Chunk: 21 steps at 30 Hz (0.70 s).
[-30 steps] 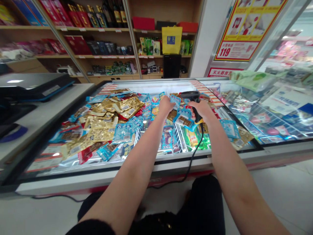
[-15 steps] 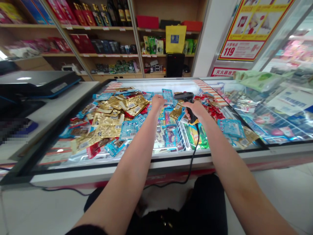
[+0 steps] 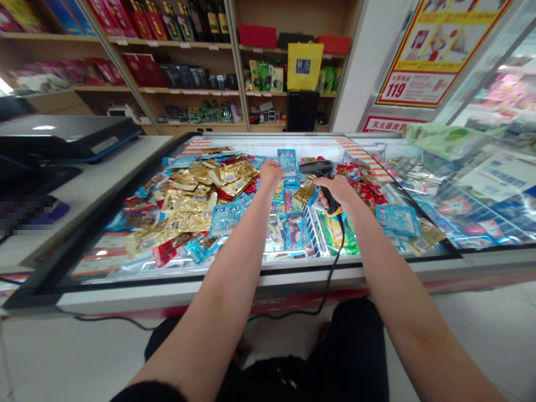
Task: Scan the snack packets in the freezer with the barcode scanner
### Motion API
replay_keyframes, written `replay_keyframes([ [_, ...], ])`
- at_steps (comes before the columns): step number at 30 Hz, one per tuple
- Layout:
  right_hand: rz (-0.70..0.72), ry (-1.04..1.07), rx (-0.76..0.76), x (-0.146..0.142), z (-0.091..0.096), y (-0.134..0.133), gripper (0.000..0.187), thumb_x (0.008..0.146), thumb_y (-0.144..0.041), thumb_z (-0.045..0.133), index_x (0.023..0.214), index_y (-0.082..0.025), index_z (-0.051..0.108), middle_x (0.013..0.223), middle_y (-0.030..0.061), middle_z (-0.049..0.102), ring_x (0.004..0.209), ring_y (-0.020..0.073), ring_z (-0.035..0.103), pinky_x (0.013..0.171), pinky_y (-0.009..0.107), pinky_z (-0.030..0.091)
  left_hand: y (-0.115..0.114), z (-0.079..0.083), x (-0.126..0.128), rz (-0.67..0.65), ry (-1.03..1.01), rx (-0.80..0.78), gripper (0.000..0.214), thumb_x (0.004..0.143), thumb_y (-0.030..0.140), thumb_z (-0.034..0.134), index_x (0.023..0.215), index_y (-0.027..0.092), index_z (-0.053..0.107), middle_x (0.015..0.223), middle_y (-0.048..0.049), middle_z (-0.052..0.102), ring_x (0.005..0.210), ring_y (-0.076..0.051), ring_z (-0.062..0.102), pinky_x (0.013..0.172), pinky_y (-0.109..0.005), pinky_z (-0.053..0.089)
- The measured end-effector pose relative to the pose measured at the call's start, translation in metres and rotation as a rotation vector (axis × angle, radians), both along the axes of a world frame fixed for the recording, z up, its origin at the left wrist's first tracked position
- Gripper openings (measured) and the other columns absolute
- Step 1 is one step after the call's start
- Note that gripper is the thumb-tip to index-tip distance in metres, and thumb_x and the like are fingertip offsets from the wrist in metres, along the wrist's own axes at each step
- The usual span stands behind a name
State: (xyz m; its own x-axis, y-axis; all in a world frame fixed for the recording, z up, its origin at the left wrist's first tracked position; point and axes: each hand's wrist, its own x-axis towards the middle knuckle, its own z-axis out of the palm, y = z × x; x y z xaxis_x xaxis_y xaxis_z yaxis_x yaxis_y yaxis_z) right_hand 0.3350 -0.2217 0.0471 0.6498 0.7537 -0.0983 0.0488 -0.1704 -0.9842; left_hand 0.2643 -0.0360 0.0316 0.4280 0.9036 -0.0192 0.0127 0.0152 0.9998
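Observation:
My left hand point(image 3: 270, 172) is closed on a small blue snack packet point(image 3: 287, 161), held upright above the freezer's glass lid point(image 3: 125, 262). My right hand point(image 3: 337, 191) grips a black barcode scanner point(image 3: 323, 176) by its handle, its head level with the packet and just to its right. The scanner's black cord point(image 3: 335, 262) hangs down over the freezer's front edge. Below both hands lies a heap of gold, blue and red snack packets point(image 3: 196, 206) spread over the lid.
A chest freezer point(image 3: 268, 276) with ice-cream goods stands in front of me. A grey counter point(image 3: 84, 184) with a black device point(image 3: 62, 139) is at left. Wooden shelves point(image 3: 188, 92) of boxed goods fill the back wall. A second glass lid point(image 3: 460, 184) extends right.
My left hand has lifted a blue packet off the heap and holds it upright farther back. The scanner in my right hand has moved up beside it. The camera shifted slightly.

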Motion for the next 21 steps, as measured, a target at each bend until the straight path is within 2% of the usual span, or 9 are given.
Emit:
replay_keyframes([
  [16,0.010,0.029,-0.009,-0.0001,0.0009,-0.0014,0.031,0.080,-0.027,0.062,0.053,-0.017,0.051,0.046,0.0026,0.052,0.034,0.0115,0.044,0.030,0.026,0.036,-0.0011,-0.0022,0.0020,0.008,-0.009,0.016,0.027,0.062,-0.004,0.058,0.071,0.018,0.045,0.059,0.0064,0.044,0.055,-0.008,0.050,0.059,-0.026,0.055],
  [21,0.018,0.034,0.048,-0.0095,0.0057,0.0047,0.023,0.077,-0.022,0.063,0.059,-0.018,0.051,0.047,0.0002,0.052,0.033,0.0109,0.044,0.029,0.025,0.035,0.0000,-0.0019,-0.0012,-0.010,0.026,0.066,0.028,0.062,-0.003,0.059,0.073,0.019,0.046,0.064,0.0052,0.045,0.059,-0.010,0.053,0.061,-0.027,0.054],
])
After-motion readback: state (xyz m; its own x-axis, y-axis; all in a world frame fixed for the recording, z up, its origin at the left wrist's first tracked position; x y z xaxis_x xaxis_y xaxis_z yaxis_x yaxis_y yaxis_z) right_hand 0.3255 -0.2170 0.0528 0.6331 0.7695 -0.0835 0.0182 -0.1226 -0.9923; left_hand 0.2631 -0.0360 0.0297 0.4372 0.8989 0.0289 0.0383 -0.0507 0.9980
